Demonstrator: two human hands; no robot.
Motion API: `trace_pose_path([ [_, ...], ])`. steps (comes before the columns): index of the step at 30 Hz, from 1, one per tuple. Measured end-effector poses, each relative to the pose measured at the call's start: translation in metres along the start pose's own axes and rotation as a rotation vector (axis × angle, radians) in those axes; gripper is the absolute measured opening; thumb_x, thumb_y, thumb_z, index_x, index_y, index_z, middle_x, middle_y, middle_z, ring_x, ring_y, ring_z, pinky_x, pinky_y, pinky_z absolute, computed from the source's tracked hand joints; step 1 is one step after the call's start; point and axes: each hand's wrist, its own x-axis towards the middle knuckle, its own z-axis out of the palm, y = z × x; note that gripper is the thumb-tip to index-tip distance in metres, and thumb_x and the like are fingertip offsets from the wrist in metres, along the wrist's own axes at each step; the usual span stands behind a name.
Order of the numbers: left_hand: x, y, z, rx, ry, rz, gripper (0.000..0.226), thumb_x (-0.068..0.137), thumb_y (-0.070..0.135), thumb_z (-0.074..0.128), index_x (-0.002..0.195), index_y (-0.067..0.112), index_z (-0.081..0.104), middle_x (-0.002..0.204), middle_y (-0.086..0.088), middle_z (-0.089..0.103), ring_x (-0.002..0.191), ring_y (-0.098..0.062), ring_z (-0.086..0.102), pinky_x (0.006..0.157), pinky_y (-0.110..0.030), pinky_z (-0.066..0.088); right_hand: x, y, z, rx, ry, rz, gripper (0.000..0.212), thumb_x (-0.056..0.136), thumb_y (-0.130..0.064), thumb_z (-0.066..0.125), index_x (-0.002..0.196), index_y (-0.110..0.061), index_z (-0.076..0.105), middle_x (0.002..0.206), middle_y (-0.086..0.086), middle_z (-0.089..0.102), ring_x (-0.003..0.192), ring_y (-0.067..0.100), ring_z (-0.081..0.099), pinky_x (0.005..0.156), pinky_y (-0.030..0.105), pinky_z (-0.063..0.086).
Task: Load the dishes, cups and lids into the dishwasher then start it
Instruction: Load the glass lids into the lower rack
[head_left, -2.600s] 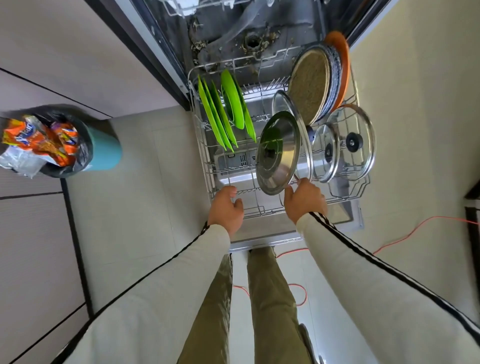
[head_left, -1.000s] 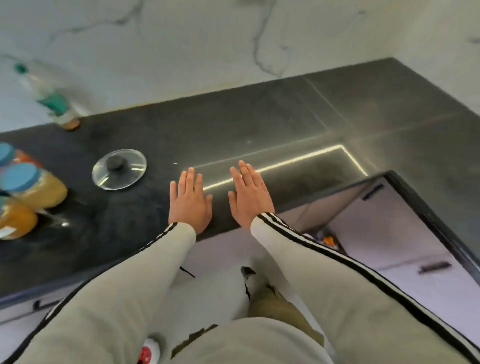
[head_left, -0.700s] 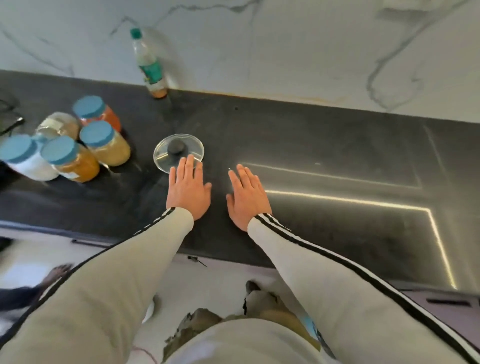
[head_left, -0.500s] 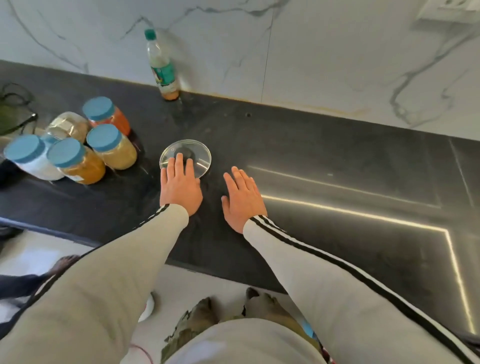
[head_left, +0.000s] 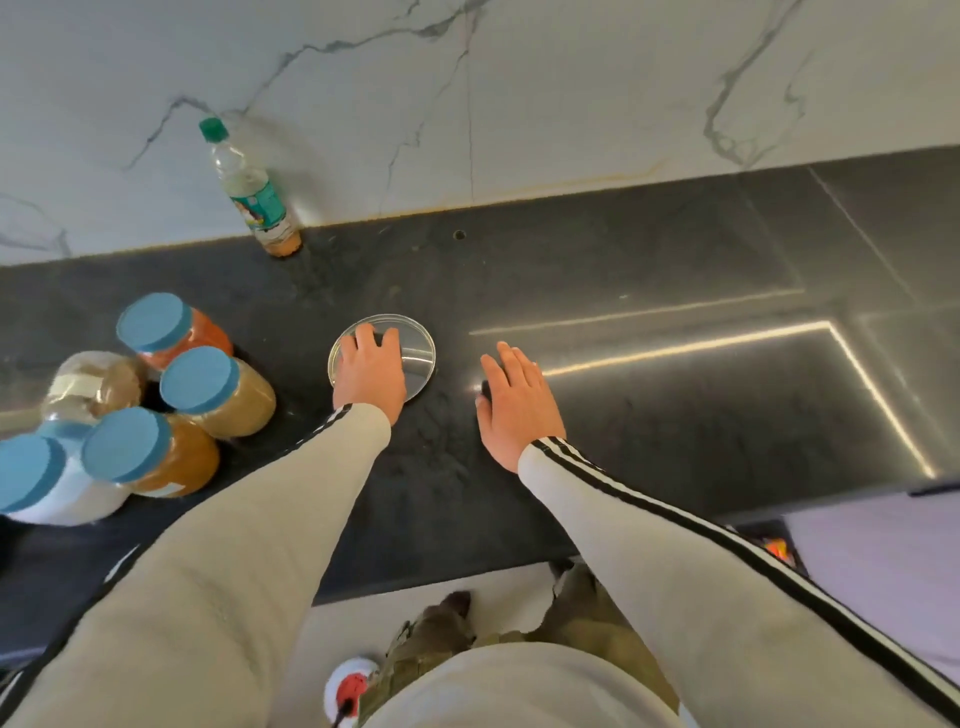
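Our left hand (head_left: 369, 371) covers the glass lid (head_left: 417, 360) on the dark counter (head_left: 649, 260) at mid-frame, its knob hidden, so we cannot tell whether that hand has a grip. Our right hand (head_left: 517, 402) lies flat and empty just to the right. We should pinch the knob firmly and lift straight up.

Blue-lidded glass jars (head_left: 200, 379) crowd the dark stone bench (head_left: 649, 415) left of the round glass lid (head_left: 417, 364); rightward the bench lies bare
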Motion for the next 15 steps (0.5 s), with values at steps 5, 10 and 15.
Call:
trace_pose_path([
  [5, -0.013, 0.007, -0.001, -0.020, 0.047, 0.256, 0.055, 0.092, 0.014, 0.063, 0.142, 0.014, 0.042, 0.144, -0.016, 0.038, 0.130, -0.036, 0.037, 0.109, -0.044, 0.039, -0.052, -0.009, 0.008, -0.015, 0.084, 0.173, 0.054, 0.100, -0.033, 0.041, 0.150, -0.016, 0.031, 0.162, 0.009, 0.019, 0.150, 0.025, 0.014, 0.123, 0.041, 0.015],
  [10, -0.046, 0.070, -0.001, -0.077, 0.080, 0.606, 0.047, 0.095, 0.014, 0.054, 0.141, 0.013, 0.043, 0.142, -0.015, 0.040, 0.125, -0.035, 0.039, 0.107, -0.042, 0.040, -0.121, 0.012, 0.003, 0.013, 0.208, 0.406, 0.055, 0.102, -0.035, 0.037, 0.152, -0.016, 0.029, 0.163, 0.006, 0.018, 0.150, 0.023, 0.012, 0.123, 0.040, 0.011],
  [15, -0.111, 0.166, 0.005, -0.115, 0.100, 1.007, 0.050, 0.090, 0.014, 0.062, 0.138, 0.012, 0.048, 0.138, -0.015, 0.045, 0.122, -0.036, 0.044, 0.105, -0.044, 0.041, -0.225, 0.050, -0.008, 0.105, 0.353, 0.699, 0.057, 0.102, -0.034, 0.039, 0.154, -0.016, 0.023, 0.163, 0.004, 0.017, 0.150, 0.020, 0.013, 0.123, 0.036, 0.012],
])
